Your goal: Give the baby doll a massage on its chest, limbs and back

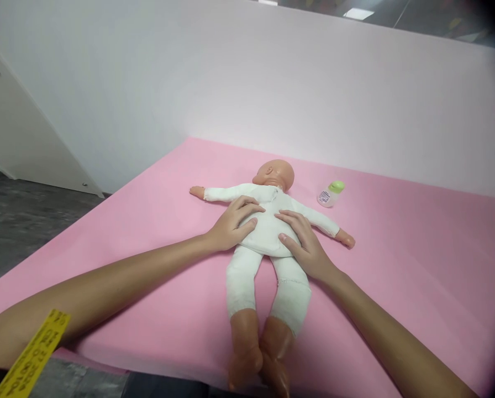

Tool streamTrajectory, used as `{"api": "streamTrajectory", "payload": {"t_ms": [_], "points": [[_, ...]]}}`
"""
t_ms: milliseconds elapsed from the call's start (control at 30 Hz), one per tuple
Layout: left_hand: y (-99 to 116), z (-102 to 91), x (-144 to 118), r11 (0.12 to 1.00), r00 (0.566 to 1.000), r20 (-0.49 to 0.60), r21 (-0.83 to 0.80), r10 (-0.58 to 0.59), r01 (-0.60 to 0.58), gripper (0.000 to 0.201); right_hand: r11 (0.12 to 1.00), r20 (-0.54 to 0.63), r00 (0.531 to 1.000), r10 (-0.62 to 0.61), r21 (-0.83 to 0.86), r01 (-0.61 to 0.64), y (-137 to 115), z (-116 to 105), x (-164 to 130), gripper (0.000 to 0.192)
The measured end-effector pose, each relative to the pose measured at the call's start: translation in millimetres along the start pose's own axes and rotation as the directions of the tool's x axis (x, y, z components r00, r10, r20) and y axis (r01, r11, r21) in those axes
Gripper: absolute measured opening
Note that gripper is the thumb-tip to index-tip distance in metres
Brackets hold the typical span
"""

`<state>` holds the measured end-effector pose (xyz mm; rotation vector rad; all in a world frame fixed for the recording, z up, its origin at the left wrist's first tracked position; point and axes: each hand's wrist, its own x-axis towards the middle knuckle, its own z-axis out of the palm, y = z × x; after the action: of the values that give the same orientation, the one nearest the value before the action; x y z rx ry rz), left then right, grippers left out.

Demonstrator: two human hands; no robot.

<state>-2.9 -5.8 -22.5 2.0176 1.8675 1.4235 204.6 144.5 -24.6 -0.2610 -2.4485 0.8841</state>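
Observation:
A baby doll (268, 235) with a white cloth body lies face down on the pink table cover (156, 221). Its bald head points to the far side, its arms are spread, and its plastic feet reach the near edge. My left hand (236, 222) rests on the left side of the doll's back, fingers stretched out and apart. On the right side of the back lies my right hand (303, 240), its fingers also extended and the thumb apart. Neither hand grips anything.
A small clear bottle (329, 194) with a green cap is on the cover, right of the doll's head. Behind the table rises a white wall (247, 83). A white door (27, 116) and dark grey floor (36, 221) show at the left. A yellow printed strip (36, 354) is at lower left.

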Motion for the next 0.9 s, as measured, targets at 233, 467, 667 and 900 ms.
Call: {"api": "streamTrajectory", "payload": {"t_ms": [233, 467, 667, 900], "points": [[1.1, -0.9, 0.7, 1.000, 1.000, -0.007, -0.008, 0.009, -0.009, 0.032, 1.000, 0.003, 1.000, 0.006, 0.004, -0.006, -1.0, -0.5, -0.6, 0.043], [0.6, -1.0, 0.4, 1.000, 1.000, 0.001, 0.005, -0.001, 0.001, 0.032, 1.000, 0.003, 1.000, 0.008, 0.001, -0.008, -1.1, -0.6, -0.4, 0.044], [0.3, -0.5, 0.5, 1.000, 1.000, -0.010, -0.012, 0.013, -0.013, 0.031, 1.000, 0.005, 1.000, 0.005, 0.000, -0.005, 0.0, -0.7, 0.1, 0.044], [1.2, -1.1, 0.7, 1.000, 1.000, -0.009, -0.015, 0.008, -0.008, 0.031, 1.000, 0.008, 1.000, 0.012, 0.003, -0.013, -1.3, -0.7, -0.7, 0.043]]}}
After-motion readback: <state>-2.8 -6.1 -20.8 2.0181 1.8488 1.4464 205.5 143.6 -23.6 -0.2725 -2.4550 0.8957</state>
